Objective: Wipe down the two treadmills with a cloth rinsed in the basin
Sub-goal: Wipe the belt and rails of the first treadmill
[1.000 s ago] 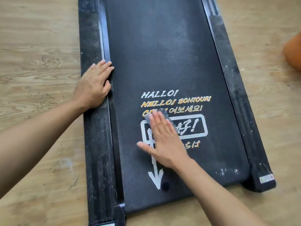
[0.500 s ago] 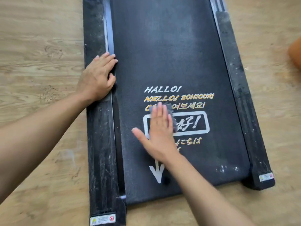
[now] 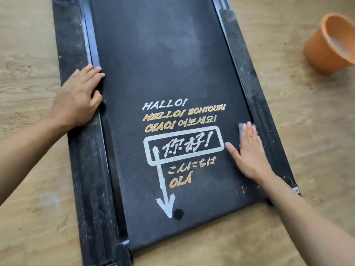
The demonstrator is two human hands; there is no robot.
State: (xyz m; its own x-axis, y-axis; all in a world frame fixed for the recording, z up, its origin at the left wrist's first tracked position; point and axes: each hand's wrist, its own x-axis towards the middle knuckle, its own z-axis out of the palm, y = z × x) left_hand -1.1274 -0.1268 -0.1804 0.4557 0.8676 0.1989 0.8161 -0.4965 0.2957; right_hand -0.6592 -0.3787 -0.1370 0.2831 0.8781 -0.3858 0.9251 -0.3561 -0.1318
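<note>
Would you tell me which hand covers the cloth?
The right hand, pressing the cloth on the belt; the left hand rests bare on the left rail.

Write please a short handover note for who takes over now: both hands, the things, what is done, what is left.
Left hand: open, flat on the left rail.
Right hand: open, pressing the cloth on the belt by the right rail.
Basin: on the floor, apart, right of the right rail.
Done: cannot tell for sure; the belt's far part looks hazy.
Left: probably the far belt, both speckled rails, then the second treadmill, not in view.
</note>
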